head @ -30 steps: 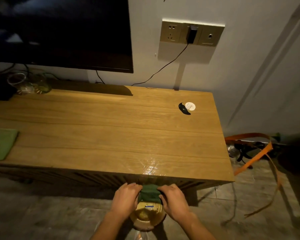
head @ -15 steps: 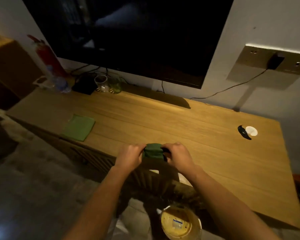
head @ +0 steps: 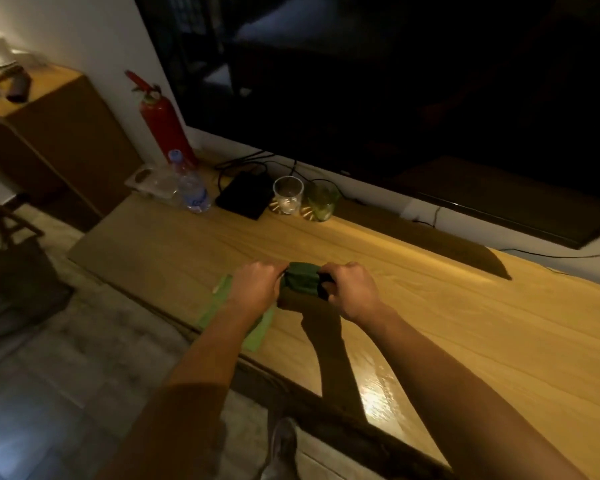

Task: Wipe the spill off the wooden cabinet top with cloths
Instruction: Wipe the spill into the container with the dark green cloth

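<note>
A bunched dark green cloth (head: 301,281) is held between both hands above the wooden cabinet top (head: 465,323). My left hand (head: 255,287) grips its left end and my right hand (head: 352,289) grips its right end, fingers curled. A light green cloth (head: 257,332) lies flat on the cabinet near the front edge, partly hidden under my left forearm. A shiny wet patch (head: 378,396) glistens on the wood close to the front edge, below my right forearm.
At the back of the cabinet stand a water bottle (head: 191,188), a black box (head: 245,195), a clear glass (head: 287,195) and a green glass (head: 321,202), under a large dark TV (head: 395,98). A red fire extinguisher (head: 161,123) leans at the wall. My shoe (head: 281,448) is on the floor.
Both hands carried the dark green cloth up from over the bucket on the floor to above the cabinet top. My view swung left; the light green cloth now lies under my left arm.
</note>
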Demonstrator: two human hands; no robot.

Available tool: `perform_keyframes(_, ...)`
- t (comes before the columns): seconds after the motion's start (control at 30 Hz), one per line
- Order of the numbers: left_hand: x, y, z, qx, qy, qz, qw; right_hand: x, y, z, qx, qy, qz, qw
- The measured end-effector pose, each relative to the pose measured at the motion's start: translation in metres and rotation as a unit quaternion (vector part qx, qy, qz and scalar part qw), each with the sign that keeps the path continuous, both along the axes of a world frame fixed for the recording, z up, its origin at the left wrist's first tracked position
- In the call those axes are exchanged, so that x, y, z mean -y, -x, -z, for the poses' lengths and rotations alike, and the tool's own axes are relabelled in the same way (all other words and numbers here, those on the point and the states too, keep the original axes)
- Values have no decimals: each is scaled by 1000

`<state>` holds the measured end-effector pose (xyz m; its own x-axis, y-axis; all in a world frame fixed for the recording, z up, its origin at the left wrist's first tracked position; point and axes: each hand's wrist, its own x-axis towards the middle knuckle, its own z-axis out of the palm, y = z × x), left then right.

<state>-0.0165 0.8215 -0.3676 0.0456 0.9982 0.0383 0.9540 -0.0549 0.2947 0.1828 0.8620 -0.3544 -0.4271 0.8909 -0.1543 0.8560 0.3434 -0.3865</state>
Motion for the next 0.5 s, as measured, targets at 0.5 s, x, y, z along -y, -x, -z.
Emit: perform_keyframes(0.5, -99, 155, 116, -39, 135, 3, 990, -90, 150, 100, 24, 85, 35, 996)
